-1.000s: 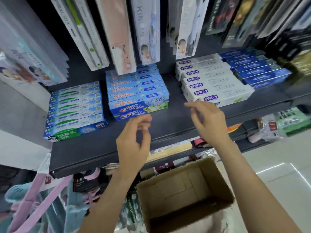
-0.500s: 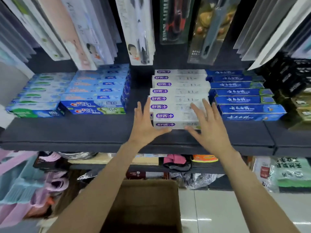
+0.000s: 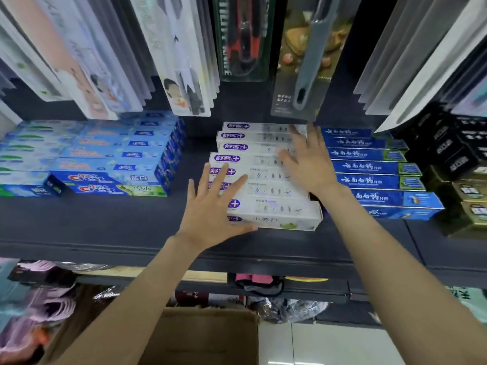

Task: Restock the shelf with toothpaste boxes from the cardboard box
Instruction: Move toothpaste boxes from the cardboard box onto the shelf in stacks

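Fingers straight, your left hand (image 3: 210,212) and right hand (image 3: 308,164) press flat on the white toothpaste boxes (image 3: 276,206), likely squaring that row on the shelf (image 3: 105,222). Neither grips anything; the cardboard box (image 3: 205,335) waits below.

Head camera looks forward and down, close on the shelf (image 3: 105,227)

I see L hand (image 3: 210,212) flat on front-left of white toothpaste boxes (image 3: 274,206) on dark shelf (image 3: 105,222), R hand (image 3: 311,164) flat further back. Cardboard box (image 3: 210,335) below.
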A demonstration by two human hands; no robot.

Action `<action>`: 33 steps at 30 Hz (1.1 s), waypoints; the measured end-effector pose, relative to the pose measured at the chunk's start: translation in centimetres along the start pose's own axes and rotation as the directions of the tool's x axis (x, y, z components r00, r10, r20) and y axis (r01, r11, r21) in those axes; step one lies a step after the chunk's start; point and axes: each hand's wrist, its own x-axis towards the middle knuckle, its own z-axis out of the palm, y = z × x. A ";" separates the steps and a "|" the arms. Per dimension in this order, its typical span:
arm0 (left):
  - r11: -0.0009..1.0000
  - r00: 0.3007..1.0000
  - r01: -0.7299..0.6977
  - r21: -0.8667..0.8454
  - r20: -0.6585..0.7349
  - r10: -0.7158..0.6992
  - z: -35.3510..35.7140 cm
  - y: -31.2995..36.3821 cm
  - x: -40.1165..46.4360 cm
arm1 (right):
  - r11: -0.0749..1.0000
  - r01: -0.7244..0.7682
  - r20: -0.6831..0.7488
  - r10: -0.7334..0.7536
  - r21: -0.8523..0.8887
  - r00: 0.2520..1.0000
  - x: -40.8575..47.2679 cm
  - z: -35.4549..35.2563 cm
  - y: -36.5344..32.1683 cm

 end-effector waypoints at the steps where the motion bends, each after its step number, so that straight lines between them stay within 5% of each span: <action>1: 1.000 1.000 -0.002 0.023 0.010 0.002 -0.1 0.1 0.2 | 0.999 0.001 0.040 0.001 -0.047 0.999 1.5 0.4 0.2; 6: 0.998 0.998 -0.023 0.052 0.054 0.020 -0.6 0.2 0.4 | 0.976 -0.021 0.136 0.051 -0.217 0.989 4.2 2.3 0.4; 15: 0.998 0.999 0.025 -0.063 0.022 -0.023 -1.4 -1.5 -0.2 | 0.976 0.041 0.133 -0.012 -0.215 0.991 4.8 4.1 -2.5; 18: 0.959 0.990 0.138 -0.246 0.076 -0.123 -3.4 -1.7 1.6 | 0.989 -0.004 -0.031 -0.001 -0.147 1.000 4.8 4.7 -3.2; 21: 0.917 0.980 0.166 -0.363 -0.039 -0.193 -4.5 -2.5 6.1 | 0.997 -0.060 -0.181 0.052 -0.040 0.982 4.8 4.4 -2.3; 27: 0.911 0.939 0.331 -0.247 0.183 -0.292 -2.7 -4.4 11.1 | 0.966 -0.140 0.182 0.100 0.218 0.978 5.4 4.3 -1.1; 33: 0.902 0.946 0.323 -0.288 0.134 -0.296 -2.7 -4.6 11.6 | 0.957 -0.131 0.179 0.086 0.257 0.980 5.3 3.8 -1.8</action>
